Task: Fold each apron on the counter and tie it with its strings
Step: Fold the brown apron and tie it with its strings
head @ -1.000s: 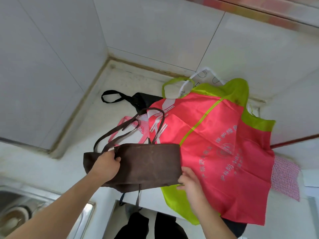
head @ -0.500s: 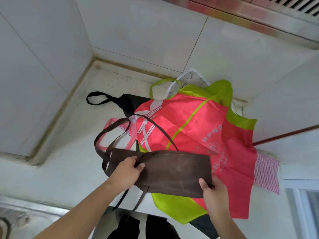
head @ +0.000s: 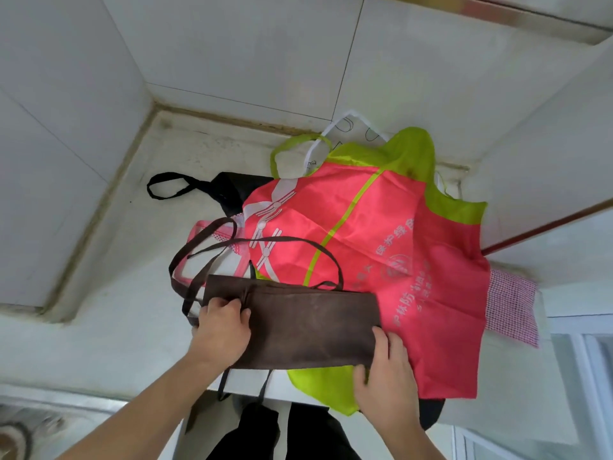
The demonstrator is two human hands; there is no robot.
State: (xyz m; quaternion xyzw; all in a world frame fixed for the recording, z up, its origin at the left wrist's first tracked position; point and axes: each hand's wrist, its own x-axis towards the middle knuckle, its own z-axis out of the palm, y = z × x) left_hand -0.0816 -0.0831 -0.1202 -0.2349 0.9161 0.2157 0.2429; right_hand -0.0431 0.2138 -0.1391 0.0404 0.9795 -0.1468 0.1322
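A brown apron (head: 305,323), folded into a long strip, lies near the counter's front edge, partly over a pink apron (head: 381,247) with green trim. Its brown strings (head: 205,254) loop out to the upper left, and two ends hang over the front edge. My left hand (head: 222,330) grips the strip's left end, fingers curled over the fabric. My right hand (head: 384,370) pinches the strip's lower right corner, thumb on top. A black apron (head: 229,187) and a pink checked one (head: 510,310) peek out from under the pile.
The white counter (head: 132,267) sits in a tiled corner, with walls at the left and back. A metal sink (head: 39,423) is at the lower left. A white printed apron (head: 351,127) leans against the back wall. Dark trousers show below the counter edge.
The brown strip has shifted to the right over the pink apron. My left hand has moved in along it to the left end, and my right hand followed to its right corner.
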